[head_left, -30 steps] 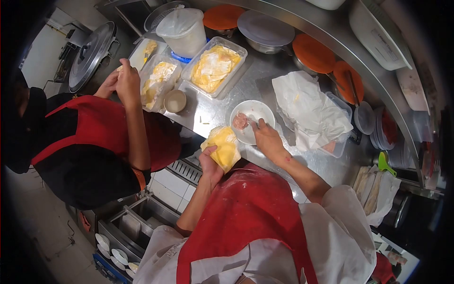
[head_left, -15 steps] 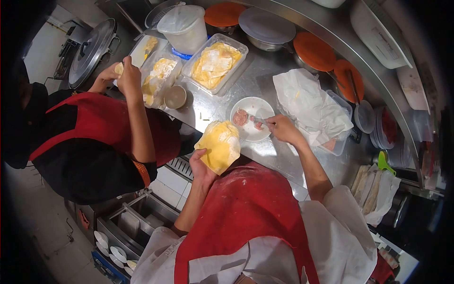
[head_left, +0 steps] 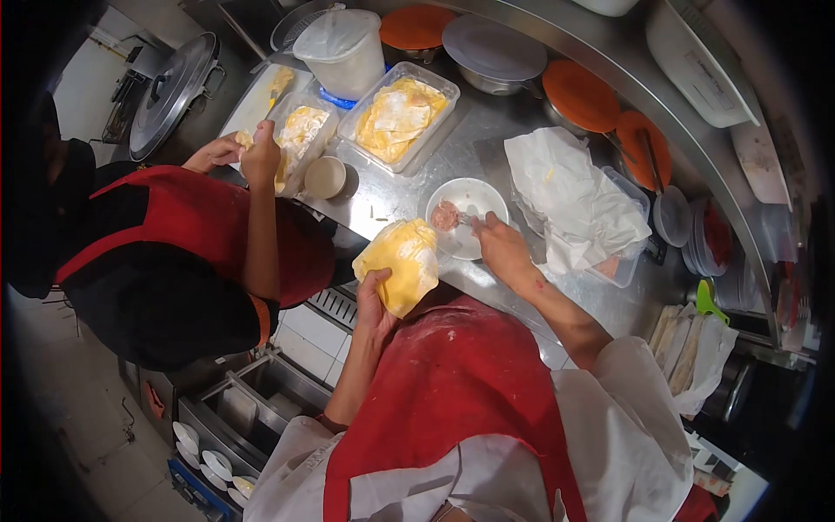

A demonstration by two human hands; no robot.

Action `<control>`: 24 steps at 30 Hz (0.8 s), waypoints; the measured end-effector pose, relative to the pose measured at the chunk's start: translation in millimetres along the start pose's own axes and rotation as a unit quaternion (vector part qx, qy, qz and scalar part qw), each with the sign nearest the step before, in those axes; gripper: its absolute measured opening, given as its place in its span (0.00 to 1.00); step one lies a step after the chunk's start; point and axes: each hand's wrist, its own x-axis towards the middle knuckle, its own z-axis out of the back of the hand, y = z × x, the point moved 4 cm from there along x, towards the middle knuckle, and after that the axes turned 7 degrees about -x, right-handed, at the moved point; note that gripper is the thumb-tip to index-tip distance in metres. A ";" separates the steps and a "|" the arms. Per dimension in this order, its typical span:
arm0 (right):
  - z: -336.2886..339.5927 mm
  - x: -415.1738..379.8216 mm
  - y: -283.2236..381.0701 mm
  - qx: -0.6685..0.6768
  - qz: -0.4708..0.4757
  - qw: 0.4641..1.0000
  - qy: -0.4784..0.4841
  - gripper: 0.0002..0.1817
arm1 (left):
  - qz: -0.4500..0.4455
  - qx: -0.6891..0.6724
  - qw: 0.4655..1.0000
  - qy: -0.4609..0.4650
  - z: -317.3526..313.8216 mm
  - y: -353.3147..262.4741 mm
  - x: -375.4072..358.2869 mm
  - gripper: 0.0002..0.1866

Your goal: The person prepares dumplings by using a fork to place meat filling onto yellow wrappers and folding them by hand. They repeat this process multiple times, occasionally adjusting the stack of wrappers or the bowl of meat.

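My left hand (head_left: 376, 306) grips a stack of thin yellow dough wrappers (head_left: 393, 268), dusted with flour, just over the front edge of the steel counter. The thumb lies across their face. In a white bowl (head_left: 494, 202) to the right of the wrappers sits a clump of pink minced meat (head_left: 445, 216). My right hand (head_left: 504, 250), fingers closed, reaches over the bowl's right rim with a small metal utensil (head_left: 468, 221). Its tip is at the meat, and the utensil's exact kind cannot be made out.
Crumpled white paper (head_left: 565, 196) covers a plastic tub right of the bowl. Behind are a tub of floured yellow sheets (head_left: 400, 117), a lidded white bucket (head_left: 341, 48) and a small cup (head_left: 325, 177). A co-worker in a red apron (head_left: 187, 209) works at the left.
My right hand has moved left and down over the bowl, and the smaller meat bits at its right no longer show. The wrappers shifted slightly left. The co-worker's hands moved lower.
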 end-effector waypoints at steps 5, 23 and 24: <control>18.5 -7.3 -10.4 -0.004 0.013 0.999 0.038 0.18 | -0.038 0.093 0.995 -0.002 16.8 -6.5 2.6 0.27; 19.4 -11.7 10.3 0.023 0.000 1.000 -0.013 0.16 | -0.097 0.139 0.985 -0.034 -5.0 -5.0 -0.9 0.28; 11.4 -10.5 13.6 0.031 0.008 0.999 -0.030 0.15 | -0.103 0.149 0.983 -0.040 -7.5 -5.1 -0.1 0.28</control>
